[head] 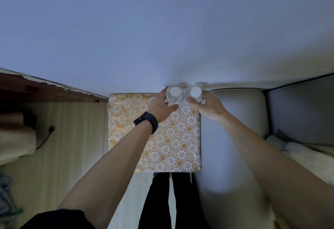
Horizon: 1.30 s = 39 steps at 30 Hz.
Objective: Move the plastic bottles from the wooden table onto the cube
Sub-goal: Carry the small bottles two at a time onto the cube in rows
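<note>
The pale wall [162, 30] is filling the whole upper half of the frame. Below it, the cube [162, 147] is sitting at the centre, showing a top covered in a gold and white flower pattern. The wooden tabletop [45, 91] is lying well apart at the middle left, with no bottle showing on the part in view.

Both forearms are reaching up the frame from the bottom corners and converging on the cube's upper right corner, close against the wall. The left hand [160, 107], wearing a dark wristband [148, 121], is wrapping its fingers and thumb round the left bottle [173, 96]. The right hand [209, 108] is gripping the right bottle [196, 94] in the same way. Each hand is on its own bottle, so neither is nearer.

The two bottles are standing upright, long axes pointing towards the camera, and pressing side by side between the hands. They are hanging over the cube's far right corner, partly past its edge; whether their bases are resting on the top cannot be told. To land them fully, the hands probably need to be drawing them down the frame, towards the cube's middle.

The bottles are looking clear and ribbed, each wearing a round white cap, slightly blurred.
</note>
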{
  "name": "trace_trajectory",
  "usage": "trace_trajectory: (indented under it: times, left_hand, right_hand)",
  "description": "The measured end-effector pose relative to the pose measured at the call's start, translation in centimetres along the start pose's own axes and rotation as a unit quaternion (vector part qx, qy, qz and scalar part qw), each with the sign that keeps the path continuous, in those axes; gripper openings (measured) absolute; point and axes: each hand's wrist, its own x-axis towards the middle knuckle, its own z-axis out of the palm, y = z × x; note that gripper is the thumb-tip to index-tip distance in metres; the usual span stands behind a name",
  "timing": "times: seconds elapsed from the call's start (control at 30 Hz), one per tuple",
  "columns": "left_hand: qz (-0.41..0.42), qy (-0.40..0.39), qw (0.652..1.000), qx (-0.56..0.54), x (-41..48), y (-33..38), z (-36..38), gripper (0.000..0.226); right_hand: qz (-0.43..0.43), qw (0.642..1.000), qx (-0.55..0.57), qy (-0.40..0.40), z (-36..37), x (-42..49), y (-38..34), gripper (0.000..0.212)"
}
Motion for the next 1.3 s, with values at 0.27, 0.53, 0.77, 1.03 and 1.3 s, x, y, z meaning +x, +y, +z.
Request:
trace_trajectory:
  times: [0.27, 0.53, 0.77, 1.03, 1.3]
  left_hand:
    - [0.010, 0.043, 0.997, 0.059, 0.6, 0.1, 0.6, 0.065]
    - [0.009, 0.077, 0.992, 0.100, 0.5, 0.1, 1.4, 0.063]
    - [-0.005, 0.038, 0.993, 0.108, 0.2, 0.5, 0.8, 0.079]
    - [-0.044, -0.017, 0.990, 0.130, -6.3, -0.6, -1.4, 0.076]
    - [0.015, 0.052, 0.993, 0.107, -18.5, 1.4, -7.3, 0.062]
  right_hand:
    - [0.003, 1.000, 0.017, 0.019, 0.6, 0.5, -0.3, 0.075]
    - [-0.017, 0.999, 0.033, 0.030, 1.5, 0.5, 0.2, 0.060]
    - [-0.001, 0.999, 0.021, 0.029, 1.5, -0.6, -0.5, 0.081]
    - [0.050, 0.997, 0.038, 0.034, 2.9, -9.3, -1.0, 0.085]
    - [-0.052, 0.994, 0.051, 0.075, 2.5, -22.5, -7.4, 0.040]
